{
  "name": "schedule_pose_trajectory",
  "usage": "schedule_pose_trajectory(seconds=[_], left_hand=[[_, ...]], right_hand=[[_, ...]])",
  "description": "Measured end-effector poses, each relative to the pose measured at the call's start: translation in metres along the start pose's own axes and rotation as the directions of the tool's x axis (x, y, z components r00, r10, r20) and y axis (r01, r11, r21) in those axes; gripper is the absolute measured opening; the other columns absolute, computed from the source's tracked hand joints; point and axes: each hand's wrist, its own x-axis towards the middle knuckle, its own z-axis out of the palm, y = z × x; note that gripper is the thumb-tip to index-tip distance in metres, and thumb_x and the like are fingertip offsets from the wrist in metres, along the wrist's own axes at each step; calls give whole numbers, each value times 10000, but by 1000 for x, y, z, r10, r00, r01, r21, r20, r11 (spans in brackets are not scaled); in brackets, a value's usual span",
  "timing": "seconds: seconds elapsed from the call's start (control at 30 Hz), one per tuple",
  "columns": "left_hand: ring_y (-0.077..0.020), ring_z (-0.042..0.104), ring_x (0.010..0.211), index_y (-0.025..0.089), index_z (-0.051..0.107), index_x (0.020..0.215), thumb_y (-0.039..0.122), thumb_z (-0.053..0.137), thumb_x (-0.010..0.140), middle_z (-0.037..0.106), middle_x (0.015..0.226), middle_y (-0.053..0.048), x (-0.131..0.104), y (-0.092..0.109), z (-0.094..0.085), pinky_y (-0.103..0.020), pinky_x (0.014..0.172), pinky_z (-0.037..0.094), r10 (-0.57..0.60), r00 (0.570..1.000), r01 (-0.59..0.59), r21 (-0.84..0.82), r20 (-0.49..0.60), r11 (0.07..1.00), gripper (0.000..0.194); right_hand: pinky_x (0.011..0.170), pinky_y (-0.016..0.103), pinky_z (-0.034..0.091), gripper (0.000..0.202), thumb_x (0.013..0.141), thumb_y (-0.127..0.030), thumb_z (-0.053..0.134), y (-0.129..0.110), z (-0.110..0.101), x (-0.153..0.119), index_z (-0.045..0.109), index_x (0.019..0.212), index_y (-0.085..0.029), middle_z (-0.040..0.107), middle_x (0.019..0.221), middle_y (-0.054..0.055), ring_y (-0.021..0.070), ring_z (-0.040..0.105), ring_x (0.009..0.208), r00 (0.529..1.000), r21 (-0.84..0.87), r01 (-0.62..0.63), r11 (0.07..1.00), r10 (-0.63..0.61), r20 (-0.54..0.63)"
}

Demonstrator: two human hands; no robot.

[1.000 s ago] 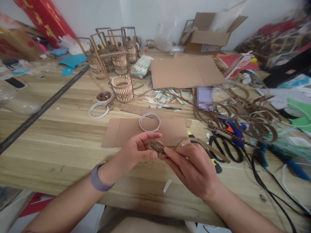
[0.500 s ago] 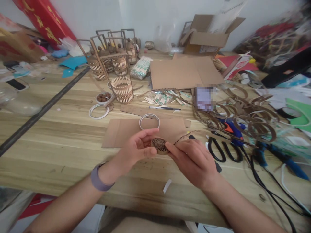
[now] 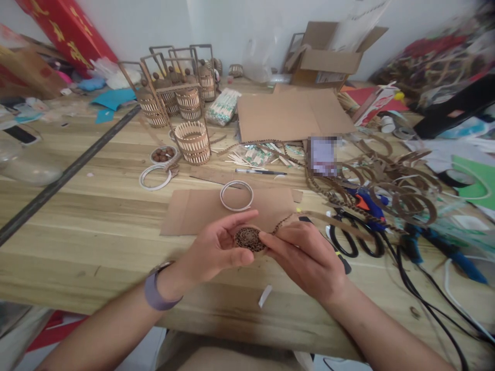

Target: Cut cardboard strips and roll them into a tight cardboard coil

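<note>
Between my two hands, above the table, is a round coil of corrugated cardboard [image 3: 249, 239] with its wavy edge facing up. My left hand [image 3: 218, 247] curls around the coil's left side, its thumb stretched along the near side. The thumb and fingers of my right hand [image 3: 305, 255] pinch the coil's right edge, where the strip comes off it. A loose tail of corrugated strip [image 3: 285, 220] trails behind the right fingers toward the right. Just beyond the hands, a white-rimmed ring [image 3: 236, 196] rests on a flat cardboard piece [image 3: 193, 211].
Black-handled scissors [image 3: 344, 239], a blue glue gun [image 3: 369, 208] and blue-handled pliers [image 3: 444, 252] lie at right, near curled cardboard strips [image 3: 406, 198]. Stick-and-cardboard lanterns [image 3: 189, 103] stand back left, behind an open basket [image 3: 192, 144]. A dark metal bar [image 3: 77, 165] crosses the left side.
The coil has turned slightly and shifted a little left and nearer, its face now showing more. The loose strip reaches further right, over the scissors. Both hands keep their grip.
</note>
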Motion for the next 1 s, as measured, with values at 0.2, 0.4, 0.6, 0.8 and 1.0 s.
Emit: schedule_pose_trajectory(seconds=[0.2,0.4,0.6,0.8,1.0], left_hand=[[-205,666,939,243,625,1321,411,895,660,722,1053,-68,3,-2,-7,-295,817,498,-7,995,6,11,102,1000,733],[-258,629,1120,226,568,1339,355,888,676,668,1245,-112,5,-5,1,-369,966,488,110,990,-82,282,-87,956,748],[-238,636,1110,196,551,1345,291,840,732,691,1192,-100,1,-5,5,-349,961,503,122,987,-81,343,-101,936,685],[-246,624,1169,240,526,1381,314,823,758,666,1273,-104,3,-5,-8,-337,966,510,70,994,-90,282,80,955,694],[-261,639,1069,194,649,1237,349,774,766,689,1211,-98,7,8,-3,-365,893,525,149,987,-60,737,-55,673,511]], right_hand=[[631,294,495,355,916,-119,636,1,0,1,626,1223,-296,701,836,-19,131,640,697,1000,28,12,1000,-12,-5],[588,310,465,182,937,-61,544,2,-7,19,638,1074,-135,691,733,29,151,621,633,951,-253,308,917,-305,53],[606,288,490,190,963,-72,488,-4,-6,23,616,1074,-156,693,733,18,135,628,626,959,-182,279,943,-283,7],[660,276,531,162,959,-85,520,0,-6,19,584,1081,-169,703,753,9,127,653,661,971,-45,238,970,-237,24],[717,277,541,207,922,-38,537,7,-4,18,578,1114,-104,708,756,24,139,668,710,926,-138,378,916,-372,69]])
